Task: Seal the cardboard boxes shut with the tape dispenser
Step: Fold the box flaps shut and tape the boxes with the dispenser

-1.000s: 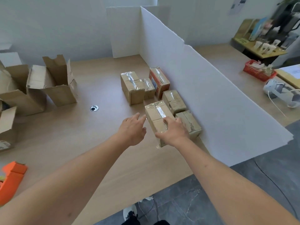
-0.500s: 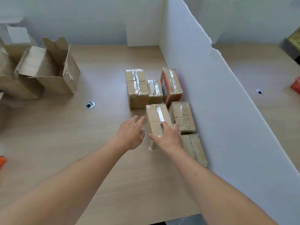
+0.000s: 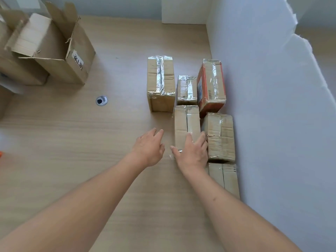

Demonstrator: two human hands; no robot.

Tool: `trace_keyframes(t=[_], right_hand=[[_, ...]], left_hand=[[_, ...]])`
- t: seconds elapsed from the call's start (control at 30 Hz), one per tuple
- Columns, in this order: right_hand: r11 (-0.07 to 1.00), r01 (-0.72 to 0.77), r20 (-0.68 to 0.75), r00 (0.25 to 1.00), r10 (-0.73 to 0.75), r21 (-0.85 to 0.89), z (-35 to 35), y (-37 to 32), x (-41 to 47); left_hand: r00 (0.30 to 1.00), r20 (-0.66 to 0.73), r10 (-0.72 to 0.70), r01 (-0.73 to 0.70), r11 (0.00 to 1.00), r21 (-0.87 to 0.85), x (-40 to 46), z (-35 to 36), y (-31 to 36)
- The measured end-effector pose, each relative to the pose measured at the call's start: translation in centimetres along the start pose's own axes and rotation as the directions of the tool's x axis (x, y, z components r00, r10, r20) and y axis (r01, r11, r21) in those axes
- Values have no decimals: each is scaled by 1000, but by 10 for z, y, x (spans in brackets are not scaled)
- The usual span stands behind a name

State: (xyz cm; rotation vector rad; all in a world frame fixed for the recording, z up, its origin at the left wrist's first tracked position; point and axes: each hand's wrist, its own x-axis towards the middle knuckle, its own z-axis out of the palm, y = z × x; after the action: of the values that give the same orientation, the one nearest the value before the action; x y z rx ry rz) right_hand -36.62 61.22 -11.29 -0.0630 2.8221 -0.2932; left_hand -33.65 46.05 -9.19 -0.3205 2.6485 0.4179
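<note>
Several small taped cardboard boxes sit in a cluster on the wooden table (image 3: 72, 142) against the white foam board wall (image 3: 272, 106). My right hand (image 3: 190, 153) lies flat on the near end of a brown taped box (image 3: 186, 122), fingers straight. My left hand (image 3: 149, 148) hovers just left of that box, fingers relaxed, holding nothing. Around it stand a taller taped box (image 3: 161, 82), a small box (image 3: 187, 90), an orange-sided box (image 3: 211, 84) and two brown boxes (image 3: 221, 135) (image 3: 223, 177) by the wall. An orange sliver of the tape dispenser (image 3: 1, 155) shows at the left edge.
Open, unsealed cardboard boxes (image 3: 52, 46) with raised flaps stand at the back left. A round metal cable grommet (image 3: 101, 100) is set in the tabletop between them and the taped cluster. The foam board wall closes off the right side and back corner.
The view has tilted down and closer. The taped box under my right hand has slid forward against the cluster. My left hand has drawn slightly away from its side.
</note>
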Motion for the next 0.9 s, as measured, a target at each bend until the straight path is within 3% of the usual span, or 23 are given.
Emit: trace_keyframes(t=[0.13, 0.3, 0.53, 0.9], right_hand=[[992, 64, -17, 998, -66, -105, 5, -4, 1], [990, 127, -12, 992, -128, -66, -9, -6, -2], [934, 355, 98, 929, -356, 36, -51, -21, -17], [806, 592, 76, 804, -590, -5, -91, -149, -83]], left_hand=[[1000, 17, 7, -7, 1000, 0, 1, 4, 0], [999, -6, 43, -43, 999, 19, -4, -7, 5], [993, -102, 67, -62, 997, 52, -37, -39, -4], [940, -335, -60, 60, 998, -10, -139, -96, -115]])
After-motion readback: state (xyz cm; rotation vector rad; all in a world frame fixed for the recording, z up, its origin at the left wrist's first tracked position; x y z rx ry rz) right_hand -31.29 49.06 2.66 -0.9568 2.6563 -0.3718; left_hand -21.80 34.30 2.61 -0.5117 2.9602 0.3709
